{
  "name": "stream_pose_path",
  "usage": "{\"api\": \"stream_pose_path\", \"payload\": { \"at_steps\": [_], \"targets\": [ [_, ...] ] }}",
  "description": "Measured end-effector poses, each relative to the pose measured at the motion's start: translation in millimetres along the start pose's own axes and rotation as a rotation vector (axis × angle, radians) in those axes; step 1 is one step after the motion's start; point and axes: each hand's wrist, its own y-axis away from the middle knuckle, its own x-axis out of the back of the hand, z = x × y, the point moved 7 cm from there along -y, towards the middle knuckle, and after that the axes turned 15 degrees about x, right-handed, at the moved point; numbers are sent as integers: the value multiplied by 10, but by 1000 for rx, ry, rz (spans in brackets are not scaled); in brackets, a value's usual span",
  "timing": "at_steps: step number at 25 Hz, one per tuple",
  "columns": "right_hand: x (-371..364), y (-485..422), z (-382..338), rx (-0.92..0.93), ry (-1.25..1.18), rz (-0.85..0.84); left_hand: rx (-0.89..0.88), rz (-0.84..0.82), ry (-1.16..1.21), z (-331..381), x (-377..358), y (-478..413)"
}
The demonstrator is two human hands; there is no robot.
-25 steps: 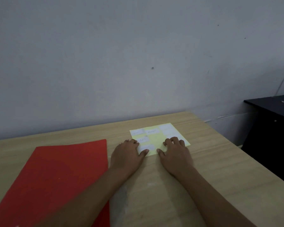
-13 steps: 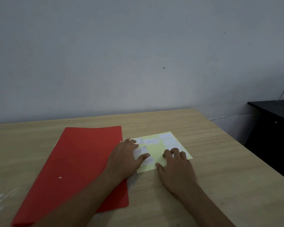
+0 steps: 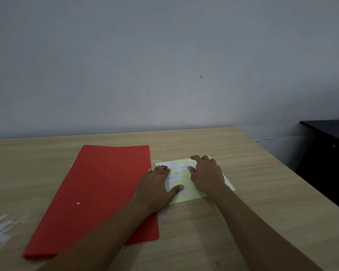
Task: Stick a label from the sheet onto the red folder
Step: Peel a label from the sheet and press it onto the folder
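Hands are resting flat on a yellow sheet beside the red folder on the table, left hand pinning it, right hand reaching for a label, fingers open, gripping nothing.

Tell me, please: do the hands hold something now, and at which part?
Nothing is lifted or pinched. Both the left hand and the right hand lie flat on the yellow label sheet, pressing it onto the table.

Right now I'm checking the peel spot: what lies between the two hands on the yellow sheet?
Head view: two white labels, bare yellow sheet between left hand and right hand.
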Motion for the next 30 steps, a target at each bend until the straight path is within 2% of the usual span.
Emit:
{"api": "stream_pose_path", "payload": {
  "at_steps": [3,16,23,26,28,30],
  "targets": [
    [-80,-116,91,-19,-68,-11,2,22,16,-16,-7,11],
    [-57,-169,187,-121,-173,136,7,56,47,-25,-27,-11],
    [109,-74,169,-142,-270,201,20,24,48,-11,5,-10],
    [170,-117,148,-134,-317,220,45,-55,41,-2,54,-57],
    [245,-184,70,-114,-315,243,73,-80,115,8,140,-97],
    [316,-268,-84,-68,-309,264,80,17,250,-15,310,-100]
  ]
}}
